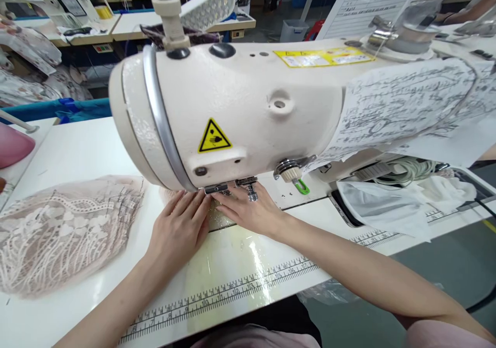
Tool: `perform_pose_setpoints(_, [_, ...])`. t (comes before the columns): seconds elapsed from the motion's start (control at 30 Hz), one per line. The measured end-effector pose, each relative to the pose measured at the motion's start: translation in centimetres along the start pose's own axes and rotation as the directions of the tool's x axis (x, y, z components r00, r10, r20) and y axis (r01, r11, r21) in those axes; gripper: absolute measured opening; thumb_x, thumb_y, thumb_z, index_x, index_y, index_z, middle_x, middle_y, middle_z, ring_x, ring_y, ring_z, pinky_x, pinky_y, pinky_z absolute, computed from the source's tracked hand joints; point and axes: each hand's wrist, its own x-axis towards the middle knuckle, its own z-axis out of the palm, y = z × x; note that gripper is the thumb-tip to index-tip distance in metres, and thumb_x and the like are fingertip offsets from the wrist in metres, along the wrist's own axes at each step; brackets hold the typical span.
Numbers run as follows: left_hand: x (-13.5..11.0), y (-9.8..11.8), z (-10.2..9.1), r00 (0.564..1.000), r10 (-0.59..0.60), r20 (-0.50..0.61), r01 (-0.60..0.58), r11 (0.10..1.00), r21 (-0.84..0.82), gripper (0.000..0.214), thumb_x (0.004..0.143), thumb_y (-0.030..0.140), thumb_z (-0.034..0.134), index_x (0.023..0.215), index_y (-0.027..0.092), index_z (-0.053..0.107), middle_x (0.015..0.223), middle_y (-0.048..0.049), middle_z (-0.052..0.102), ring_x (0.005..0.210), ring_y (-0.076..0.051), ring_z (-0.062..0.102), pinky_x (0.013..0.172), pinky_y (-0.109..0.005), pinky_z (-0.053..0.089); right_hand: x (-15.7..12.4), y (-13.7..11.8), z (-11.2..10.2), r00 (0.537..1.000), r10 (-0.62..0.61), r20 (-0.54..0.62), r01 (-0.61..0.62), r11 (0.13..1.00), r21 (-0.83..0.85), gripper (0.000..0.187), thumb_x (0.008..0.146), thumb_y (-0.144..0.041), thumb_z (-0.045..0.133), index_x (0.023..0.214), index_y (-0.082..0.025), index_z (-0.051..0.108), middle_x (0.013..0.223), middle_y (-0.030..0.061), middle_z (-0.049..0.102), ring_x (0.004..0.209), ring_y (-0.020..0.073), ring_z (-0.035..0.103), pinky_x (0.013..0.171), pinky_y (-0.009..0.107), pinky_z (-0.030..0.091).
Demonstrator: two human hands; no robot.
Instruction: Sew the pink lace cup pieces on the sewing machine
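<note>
My left hand (180, 229) lies flat on the white sewing table (77, 151), fingers stretched forward under the head of the cream sewing machine (240, 105). My right hand (250, 211) lies beside it, fingers flat and pointing left toward the needle area, which the machine head hides. Both hands press on something small at the needle plate; I cannot make out what. A piece of pale pink lace fabric (62, 229) lies on the table left of my left hand, apart from it.
A printed ruler strip (232, 291) runs along the table's front edge. White cloth and cables (391, 193) lie at the right under the machine arm. Patterned paper (406, 105) drapes over the machine. More sewing stations (70, 6) stand behind.
</note>
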Motion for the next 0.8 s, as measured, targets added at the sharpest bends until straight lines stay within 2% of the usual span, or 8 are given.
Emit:
perform_pose_setpoints(0.23, [-0.1, 0.0, 0.3, 0.997, -0.055, 0.045, 0.056, 0.998, -0.031, 0.040, 0.092, 0.024, 0.050, 0.128, 0.009, 0.059, 0.125, -0.0122, 0.067, 0.106, -0.028, 0.066, 0.101, -0.047, 0.048, 0.1, 0.1, -0.3, 1.000, 0.027, -0.002, -0.027, 0.999, -0.022, 0.034, 0.102, -0.039, 0.044, 0.128, -0.025, 0.061, 0.111, 0.0062, 0.071, 0.099, 0.0213, 0.065, 0.090, 0.040, 0.048])
perform_pose_setpoints(0.37, [-0.2, 0.2, 0.3, 0.992, -0.102, 0.077, 0.107, 0.992, -0.073, 0.044, 0.092, 0.024, 0.049, 0.134, 0.013, 0.055, 0.127, -0.0115, 0.066, 0.112, -0.029, 0.064, 0.106, -0.048, 0.043, 0.5, 0.9, -0.5, 0.998, 0.033, 0.057, -0.037, 0.997, 0.065, 0.034, 0.101, -0.039, 0.044, 0.124, -0.024, 0.065, 0.103, 0.0080, 0.072, 0.092, 0.0225, 0.065, 0.091, 0.044, 0.048])
perform_pose_setpoints(0.47, [-0.2, 0.3, 0.0, 0.988, -0.137, 0.069, 0.141, 0.989, -0.051, 0.043, 0.093, 0.026, 0.049, 0.134, 0.013, 0.055, 0.124, -0.0120, 0.067, 0.115, -0.030, 0.061, 0.108, -0.052, 0.039, 0.6, 1.3, -0.3, 0.998, 0.067, 0.016, -0.069, 0.988, 0.139, 0.032, 0.099, -0.039, 0.047, 0.114, -0.022, 0.070, 0.095, 0.0071, 0.073, 0.088, 0.0225, 0.064, 0.091, 0.043, 0.049])
perform_pose_setpoints(0.57, [0.4, -0.2, -0.4, 0.972, -0.206, 0.109, 0.210, 0.978, -0.020, 0.035, 0.095, 0.029, 0.046, 0.122, 0.013, 0.062, 0.110, -0.0125, 0.071, 0.106, -0.032, 0.063, 0.100, -0.054, 0.044, 0.6, 1.4, -0.1, 0.994, 0.105, -0.013, -0.102, 0.981, 0.166, 0.031, 0.098, -0.041, 0.050, 0.107, -0.021, 0.072, 0.092, 0.0070, 0.073, 0.089, 0.0230, 0.064, 0.089, 0.042, 0.050])
perform_pose_setpoints(0.7, [2.5, -1.9, -0.6, 0.930, -0.294, 0.219, 0.313, 0.948, -0.055, 0.033, 0.097, 0.030, 0.041, 0.089, 0.014, 0.069, 0.081, -0.0110, 0.070, 0.081, -0.029, 0.066, 0.074, -0.045, 0.053, 0.2, 1.2, 0.0, 0.985, 0.173, 0.023, -0.173, 0.952, 0.252, 0.036, 0.097, -0.046, 0.049, 0.114, -0.022, 0.069, 0.094, 0.0080, 0.072, 0.087, 0.0249, 0.067, 0.081, 0.042, 0.054])
perform_pose_setpoints(0.8, [3.5, -3.4, -1.0, 0.911, -0.349, 0.218, 0.362, 0.932, -0.024, 0.031, 0.096, 0.023, 0.038, 0.095, 0.015, 0.068, 0.091, -0.0100, 0.071, 0.089, -0.026, 0.066, 0.074, -0.038, 0.055, -0.1, 1.2, 0.1, 0.977, 0.212, 0.013, -0.203, 0.920, 0.335, 0.039, 0.099, -0.050, 0.042, 0.117, -0.025, 0.067, 0.099, 0.0074, 0.071, 0.084, 0.0255, 0.068, 0.073, 0.044, 0.057])
